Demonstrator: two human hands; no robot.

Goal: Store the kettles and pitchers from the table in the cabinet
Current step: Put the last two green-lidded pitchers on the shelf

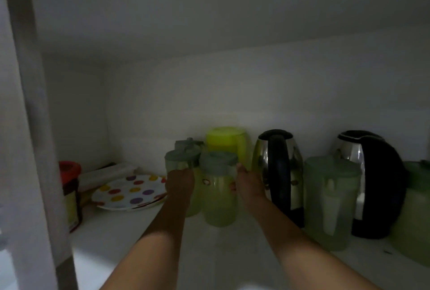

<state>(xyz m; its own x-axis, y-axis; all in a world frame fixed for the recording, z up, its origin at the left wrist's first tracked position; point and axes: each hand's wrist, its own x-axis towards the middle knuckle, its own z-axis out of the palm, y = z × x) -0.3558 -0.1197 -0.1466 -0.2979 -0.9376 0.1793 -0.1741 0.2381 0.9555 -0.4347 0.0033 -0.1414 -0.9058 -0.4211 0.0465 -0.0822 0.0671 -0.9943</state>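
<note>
the pale green translucent plastic pitcher with a grey-green lid (pixel 218 187) stands on the white cabinet shelf (pixel 130 238), the right hand (pixel 250 187) gripping its side; the left hand (pixel 180 184) grips a matching pitcher (pixel 181 164) just beside it. crowded neighbours, the chrome-and-black kettle (pixel 279 173) especially, could get knocked. contents unclear in the dimness.

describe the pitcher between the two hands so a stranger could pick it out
Inside the dim white cabinet, find the polka-dot plate at shelf left, then go right to the pitcher cluster. The target pitcher stands between left hand and right hand: pale green, grey-green lid, frontmost there.
</note>
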